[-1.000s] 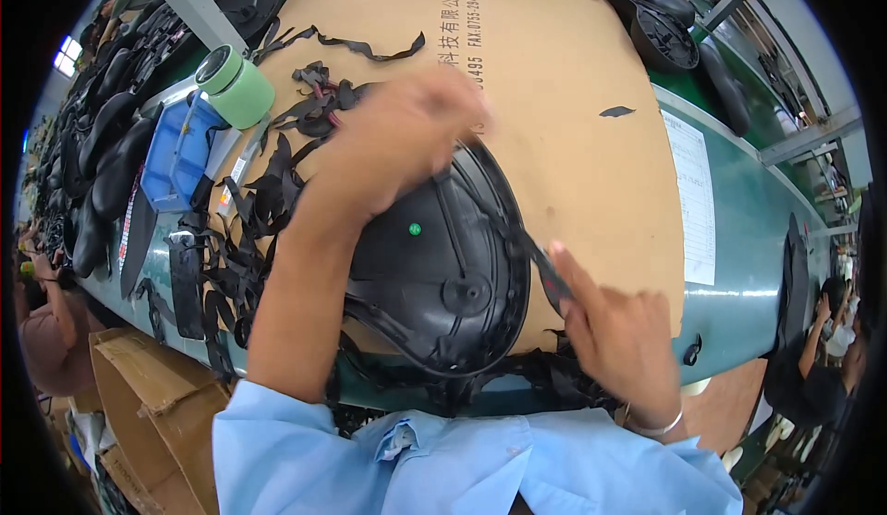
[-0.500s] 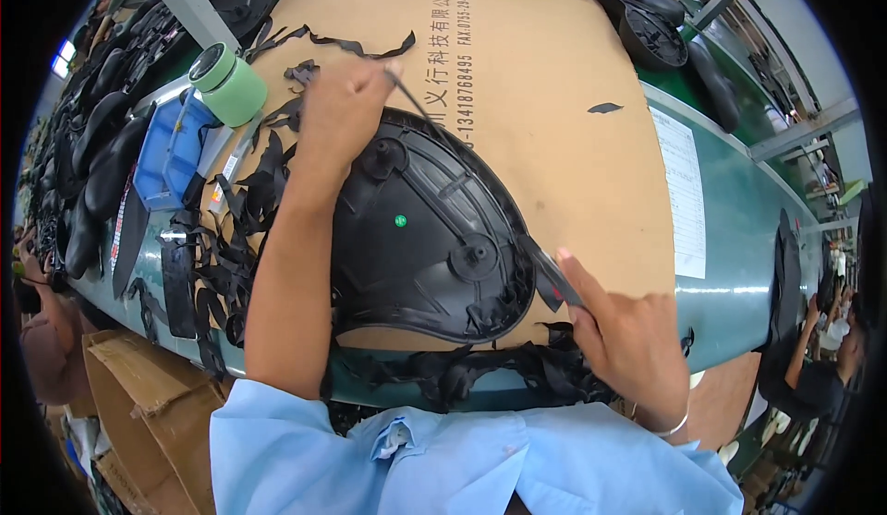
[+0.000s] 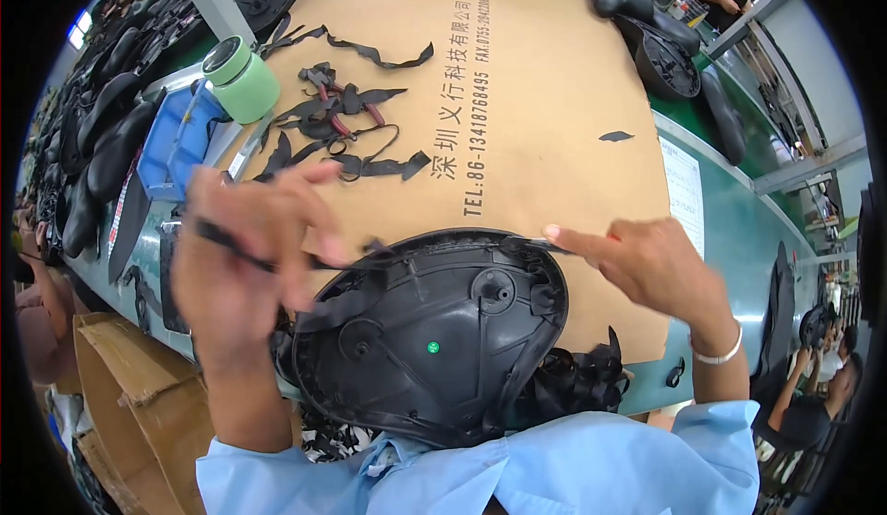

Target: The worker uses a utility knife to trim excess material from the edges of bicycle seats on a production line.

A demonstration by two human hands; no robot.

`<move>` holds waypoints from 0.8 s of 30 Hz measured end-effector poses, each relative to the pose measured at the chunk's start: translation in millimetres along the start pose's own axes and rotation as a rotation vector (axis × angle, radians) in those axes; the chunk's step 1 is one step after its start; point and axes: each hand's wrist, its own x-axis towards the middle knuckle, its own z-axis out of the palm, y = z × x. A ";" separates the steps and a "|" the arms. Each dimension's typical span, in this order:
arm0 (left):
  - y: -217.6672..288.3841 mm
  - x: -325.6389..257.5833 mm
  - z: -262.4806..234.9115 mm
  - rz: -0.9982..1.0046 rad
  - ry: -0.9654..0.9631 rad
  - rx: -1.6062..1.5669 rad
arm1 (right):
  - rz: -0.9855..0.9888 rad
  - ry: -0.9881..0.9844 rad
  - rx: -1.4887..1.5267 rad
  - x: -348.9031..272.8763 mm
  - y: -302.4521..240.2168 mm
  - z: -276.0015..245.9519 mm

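Observation:
A black seat (image 3: 420, 363) lies underside up in front of me, its wide end to the right, with ribs, round bosses and a green dot sticker. My right hand (image 3: 651, 266) is closed round a utility knife (image 3: 547, 244), index finger stretched along it, the blade at the seat's far right rim. The palm hides most of the knife's handle. Off the seat's left end, my left hand (image 3: 254, 256) is smeared by motion. A black trimmed strip (image 3: 231, 242) runs through its fingers toward the seat's rim.
Cardboard (image 3: 554, 72) covers the green table. Black scraps lie on it, around a dark red-handled tool (image 3: 337, 122). A green jar (image 3: 240, 81) and a blue bin (image 3: 176, 145) stand at left. More seats (image 3: 665, 58) lie at far right. A cardboard box (image 3: 139, 404) is at lower left.
The seat has turned and come nearer to me. My left hand has moved left and down from the far rim, and my right hand has risen with the knife to the far right rim.

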 end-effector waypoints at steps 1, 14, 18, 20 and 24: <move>2.7 7.9 -7.7 0.041 0.025 -0.112 | 0.016 -0.008 0.002 -8.3 -5.1 3.6; -41.4 40.2 12.6 -0.090 -0.576 0.795 | 0.193 0.012 0.116 -17.1 -34.2 -6.8; -46.4 26.4 20.5 -0.104 -0.648 0.372 | 0.124 0.035 0.120 -3.9 -33.3 -1.4; -42.7 23.7 28.3 -0.311 -0.356 0.047 | 0.079 0.030 -0.022 -4.7 -39.7 0.3; -22.6 28.0 20.0 -0.375 0.000 -0.048 | 0.160 -0.085 0.013 -23.9 -59.5 -2.8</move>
